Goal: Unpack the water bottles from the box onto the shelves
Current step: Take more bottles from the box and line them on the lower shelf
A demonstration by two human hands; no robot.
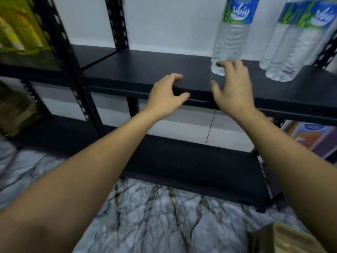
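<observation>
Three clear water bottles with blue and green labels stand on the black middle shelf [145, 70]. One bottle [231, 35] stands alone, and two more [295, 42] stand close together at the right. My right hand [231, 88] hovers just in front of the single bottle's base with fingers spread, holding nothing. My left hand [167, 94] floats over the shelf's front edge, fingers loosely curved and empty. A corner of the cardboard box [284, 238] shows at the bottom right.
A black lower shelf [191, 165] sits near the marbled floor [155, 216]. Yellow packages [20, 24] fill the neighbouring rack at the upper left, brown boxes [16, 110] lie below them, and colourful cartons [310, 136] stand at the right.
</observation>
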